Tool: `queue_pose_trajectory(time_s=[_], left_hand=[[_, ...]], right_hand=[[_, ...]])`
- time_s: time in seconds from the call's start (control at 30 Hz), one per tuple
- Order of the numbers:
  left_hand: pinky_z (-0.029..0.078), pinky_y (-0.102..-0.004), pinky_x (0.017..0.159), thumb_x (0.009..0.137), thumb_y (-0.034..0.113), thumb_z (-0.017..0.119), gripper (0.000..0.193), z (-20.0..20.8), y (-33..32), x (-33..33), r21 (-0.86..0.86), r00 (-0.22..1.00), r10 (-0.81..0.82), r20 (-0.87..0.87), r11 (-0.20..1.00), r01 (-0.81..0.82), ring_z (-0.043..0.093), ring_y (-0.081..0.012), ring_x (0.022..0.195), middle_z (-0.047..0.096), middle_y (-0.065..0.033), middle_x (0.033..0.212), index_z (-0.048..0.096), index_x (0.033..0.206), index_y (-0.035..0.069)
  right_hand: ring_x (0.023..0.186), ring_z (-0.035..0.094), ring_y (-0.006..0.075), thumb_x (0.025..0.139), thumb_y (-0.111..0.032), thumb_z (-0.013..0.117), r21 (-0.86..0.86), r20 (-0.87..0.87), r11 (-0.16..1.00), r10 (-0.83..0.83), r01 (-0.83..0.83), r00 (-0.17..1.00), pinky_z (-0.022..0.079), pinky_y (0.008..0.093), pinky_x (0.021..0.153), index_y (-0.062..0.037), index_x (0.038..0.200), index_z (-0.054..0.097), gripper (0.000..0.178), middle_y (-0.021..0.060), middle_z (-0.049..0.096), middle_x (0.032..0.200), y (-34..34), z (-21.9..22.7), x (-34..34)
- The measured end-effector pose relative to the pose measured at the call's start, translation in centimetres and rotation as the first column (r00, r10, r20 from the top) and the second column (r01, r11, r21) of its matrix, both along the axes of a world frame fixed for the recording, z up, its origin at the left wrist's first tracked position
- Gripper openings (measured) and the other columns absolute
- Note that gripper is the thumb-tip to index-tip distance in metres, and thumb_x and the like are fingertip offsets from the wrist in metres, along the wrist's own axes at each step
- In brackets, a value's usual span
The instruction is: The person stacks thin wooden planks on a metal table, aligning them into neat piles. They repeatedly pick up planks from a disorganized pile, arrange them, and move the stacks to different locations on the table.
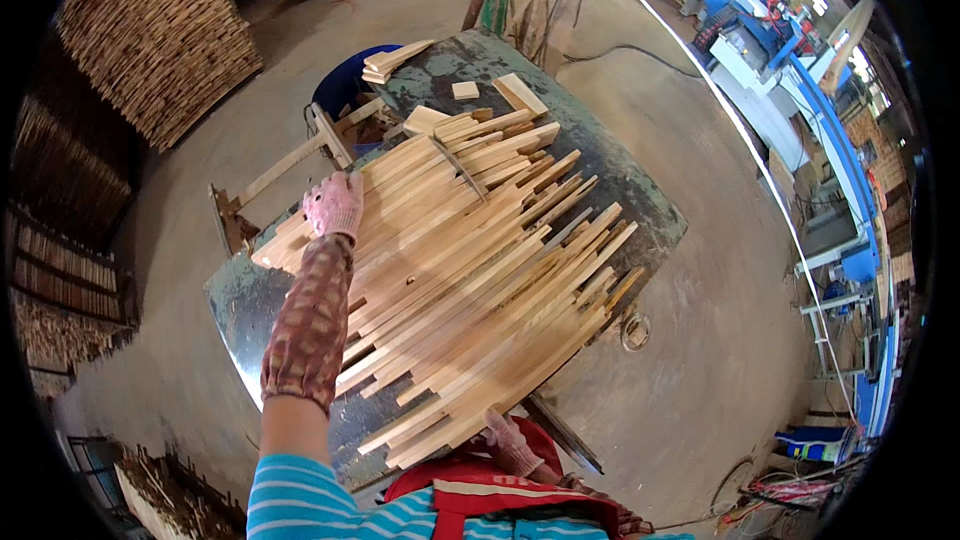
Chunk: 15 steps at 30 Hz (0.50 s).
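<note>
Many long, pale wooden strips (440, 270) lie side by side in a slanting layer on a dark green, worn table (640, 205). Their ends are uneven. My left hand (333, 205), in a pink glove, is closed at the layer's far-left side, fingers bent against the outer strips. At the near side my right hand (510, 443), also gloved in pink, presses at the edge of the outermost strips; the red apron (450, 475) and the wood hide part of it. One thin, dark strip (458, 168) lies crosswise over the layer.
Short wood offcuts (395, 60) and a small square block (465, 90) sit on the table's far end. A blue tub (345, 80) and a wooden frame (290, 165) stand left of it. Stacked wood (160, 35) rises at far left; blue machines (760, 60) line the right.
</note>
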<state>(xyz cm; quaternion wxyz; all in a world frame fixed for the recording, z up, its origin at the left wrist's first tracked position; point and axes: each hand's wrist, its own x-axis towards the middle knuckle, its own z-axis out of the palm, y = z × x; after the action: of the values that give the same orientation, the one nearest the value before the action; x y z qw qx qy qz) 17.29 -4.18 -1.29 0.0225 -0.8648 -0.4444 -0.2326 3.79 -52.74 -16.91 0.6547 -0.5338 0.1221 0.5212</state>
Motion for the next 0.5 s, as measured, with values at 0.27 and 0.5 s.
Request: queue_pose_trajectory(time_s=[0.27, 0.5], left_hand=[[0.045, -0.0481, 0.099, 0.095, 0.051, 0.055, 0.048, 0.9, 0.1, -0.4, -0.095, 0.998, -0.010, -0.069, 0.995, 0.004, 0.064, -0.0365, 0.109, 0.071, -0.0164, 0.114, 0.070, 0.115, 0.010], [0.043, -0.0461, 0.102, 0.095, 0.051, 0.055, 0.049, 1.1, 0.6, -0.5, -0.129, 0.999, -0.030, -0.043, 0.991, 0.024, 0.063, -0.0355, 0.112, 0.070, -0.0144, 0.117, 0.069, 0.121, 0.012]], right_hand=[[0.120, 0.057, 0.0285, 0.073, -0.057, 0.081, -0.189, 0.088, 0.971, -0.128, 0.143, 0.988, 0.046, 0.0402, 0.102, -0.0005, 0.147, 0.039, 0.103, 0.0167, 0.059, 0.133, 1.7, 1.0, -0.7], [0.121, 0.057, 0.0290, 0.076, -0.055, 0.081, -0.216, 0.202, 0.974, -0.023, 0.068, 0.979, 0.046, 0.0383, 0.103, 0.0018, 0.145, 0.038, 0.099, 0.0184, 0.060, 0.132, 2.1, -0.3, -0.3]])
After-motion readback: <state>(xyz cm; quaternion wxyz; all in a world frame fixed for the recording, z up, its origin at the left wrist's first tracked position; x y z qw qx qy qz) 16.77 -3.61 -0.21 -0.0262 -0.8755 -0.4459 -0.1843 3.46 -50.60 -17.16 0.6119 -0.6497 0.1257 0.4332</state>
